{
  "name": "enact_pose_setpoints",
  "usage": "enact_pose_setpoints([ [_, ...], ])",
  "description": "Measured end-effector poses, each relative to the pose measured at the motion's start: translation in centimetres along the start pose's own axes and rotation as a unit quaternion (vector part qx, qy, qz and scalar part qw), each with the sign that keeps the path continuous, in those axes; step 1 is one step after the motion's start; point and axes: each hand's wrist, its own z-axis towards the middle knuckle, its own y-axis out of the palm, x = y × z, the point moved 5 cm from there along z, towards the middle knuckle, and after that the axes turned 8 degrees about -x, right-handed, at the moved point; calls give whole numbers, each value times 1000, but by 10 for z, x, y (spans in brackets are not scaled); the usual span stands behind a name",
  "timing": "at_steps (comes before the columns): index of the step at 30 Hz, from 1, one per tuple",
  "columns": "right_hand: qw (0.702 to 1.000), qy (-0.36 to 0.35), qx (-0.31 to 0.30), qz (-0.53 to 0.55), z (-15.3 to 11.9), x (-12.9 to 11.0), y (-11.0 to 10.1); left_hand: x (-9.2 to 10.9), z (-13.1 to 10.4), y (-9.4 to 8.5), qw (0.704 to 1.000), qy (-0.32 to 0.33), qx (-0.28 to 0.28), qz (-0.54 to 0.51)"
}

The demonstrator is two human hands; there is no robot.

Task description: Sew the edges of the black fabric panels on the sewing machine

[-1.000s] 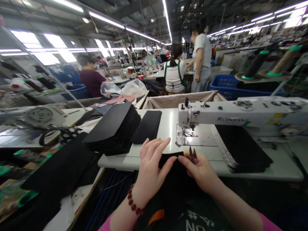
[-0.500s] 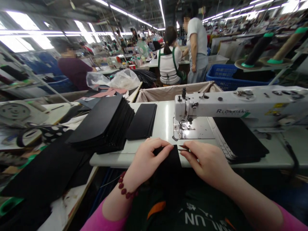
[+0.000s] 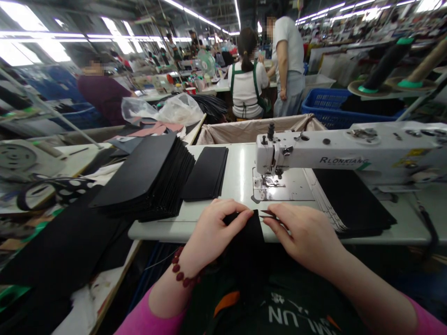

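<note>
- Head view, left hand (image 3: 213, 232): thumb and fingers pinched on the top end of a black strip; beaded bracelet (image 3: 181, 272) at the wrist. The grip sits close to the end, apparently to keep that edge steady and exposed.
- Black strip (image 3: 250, 235): held upright between the two hands, at the near edge of the tabletop (image 3: 238, 179), its lower part hanging towards the lap. Its lower end cannot be told from the dark apron (image 3: 258, 298).
- Right hand (image 3: 307, 235): fingers closed around small snips; handles hidden in the palm.
- Snips (image 3: 269, 213): blades slightly parted, points towards the strip's top edge and just beside it; contact cannot be made out. Held short, probably for fine control.
- Sewing machine (image 3: 314, 151): beyond the hands, needle end lit, with bare tabletop to its left, an arrangement that likely leaves room for handling pieces.
- Tall black stack (image 3: 139, 172): left of the machine, leaning, piled perhaps for easy reach by the left hand.
- Low black stack (image 3: 206, 172): just beside the tall one, kept apart presumably as a separate batch.
- Right-hand stack (image 3: 352, 200): partly beneath the machine arm, pale lines along its left side, seemingly tucked there to save space.
</note>
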Motion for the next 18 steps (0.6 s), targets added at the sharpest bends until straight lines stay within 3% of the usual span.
enact_pose_setpoints([
  [12, 999, -16, -7, 43, 4, 8, 4, -6, 4, 5, 999, -8, -23, -27],
  [15, 988, -21, -20, 151, 5, 10, 12, -7, 5, 8, 998, -19, -33, -51],
  [18, 939, -28, -22, 342, 5, 12, 22, -10, 7, 14, 996, -32, -51, -63],
])
